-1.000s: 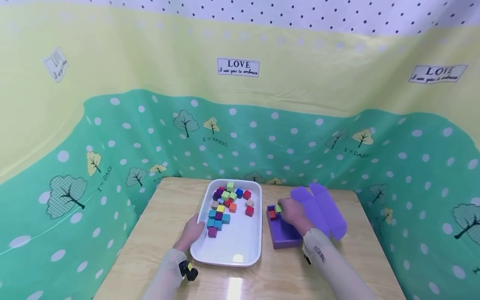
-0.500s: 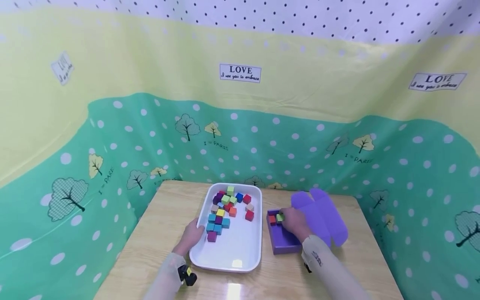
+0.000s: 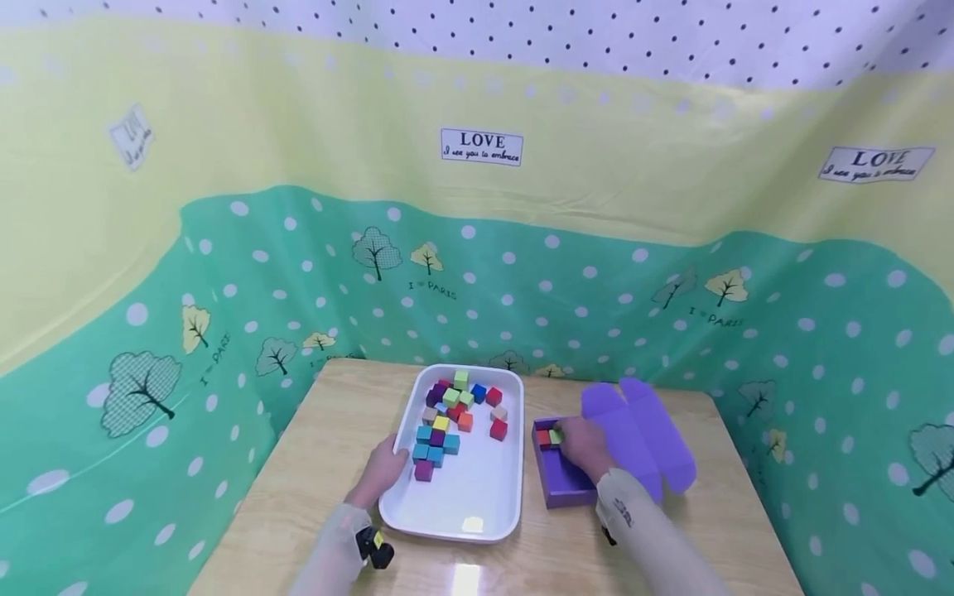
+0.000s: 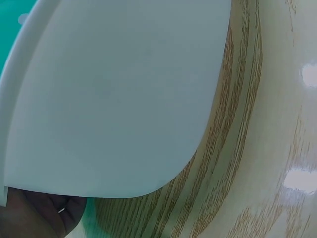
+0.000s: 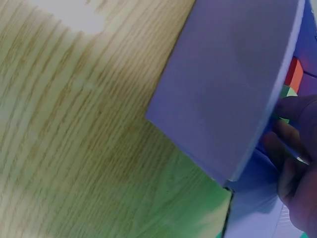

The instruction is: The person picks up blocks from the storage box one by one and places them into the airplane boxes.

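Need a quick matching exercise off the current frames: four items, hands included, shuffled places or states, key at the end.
1. left hand
2. right hand
3. yellow cube
4. purple box lid

A. open, folded back from the box
B. inside the white tray, among other cubes
C. at the green cube, beside a red cube
D. gripping the white tray's edge

Pairs: 1-D, 2-C, 3-B, 4-A

Right hand (image 3: 585, 444) partly hides a green cube (image 3: 555, 439); left wrist view crops tray (image 4: 114, 99).

purple box (image 3: 570, 499), white tray (image 3: 462, 497), multicoloured cubes (image 3: 441, 424)
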The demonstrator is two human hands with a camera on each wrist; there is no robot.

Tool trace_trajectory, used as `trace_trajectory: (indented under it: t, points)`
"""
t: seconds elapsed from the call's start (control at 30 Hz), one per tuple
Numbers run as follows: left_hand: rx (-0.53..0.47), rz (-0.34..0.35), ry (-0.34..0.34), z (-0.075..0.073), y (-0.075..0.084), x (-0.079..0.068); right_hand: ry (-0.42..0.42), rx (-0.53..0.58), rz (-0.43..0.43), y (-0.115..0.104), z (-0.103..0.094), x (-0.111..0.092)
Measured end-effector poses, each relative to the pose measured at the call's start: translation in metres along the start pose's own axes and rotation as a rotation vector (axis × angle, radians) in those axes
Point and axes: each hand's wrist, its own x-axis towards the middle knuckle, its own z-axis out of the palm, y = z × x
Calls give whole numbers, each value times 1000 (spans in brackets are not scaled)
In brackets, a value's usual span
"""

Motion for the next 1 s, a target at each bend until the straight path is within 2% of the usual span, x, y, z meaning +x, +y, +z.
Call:
trace_trajectory:
  t: [0.17,0.47,0.7,1.0]
  points:
    - [-4,-13,-16,2,1,-2,16,-45,-21,1,2,-3]
    - [-7,0,-11,1,-1,1,82,19,-34,1,2,-6]
    - [-4,13,-15,3,-1,0,90,-20,-40,3,0,-8]
    - [-18,16,0,-1,2,0,92,-15,-42,1,2,-6]
